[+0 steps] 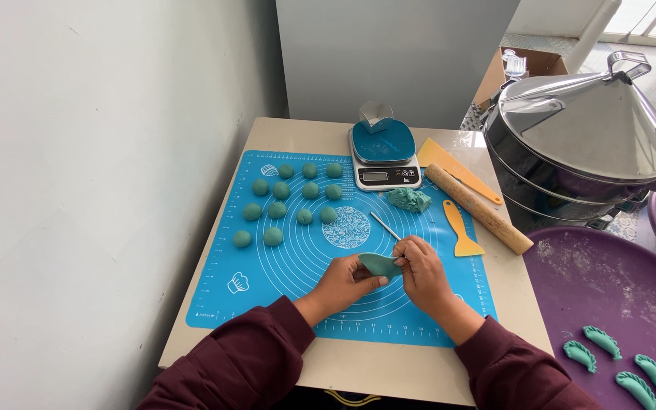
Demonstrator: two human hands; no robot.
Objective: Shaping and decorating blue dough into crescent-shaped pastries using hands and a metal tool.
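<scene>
Both of my hands meet over the blue silicone mat (222,300) and hold one folded piece of teal dough (380,264) between them. My left hand (345,285) supports it from the left and below. My right hand (423,272) pinches its right edge with thumb and fingers. A thin metal stick (385,226) lies on the mat just beyond my right hand. Several small teal dough balls (288,202) sit in rows on the far left part of the mat. A lump of teal dough (408,200) rests near the scale.
A kitchen scale (383,158) stands at the back of the table, with a wooden rolling pin (478,208) and two yellow scrapers (462,231) to its right. A purple tray (571,281) at right carries several shaped dumplings (618,363). A steel steamer (582,140) stands behind it.
</scene>
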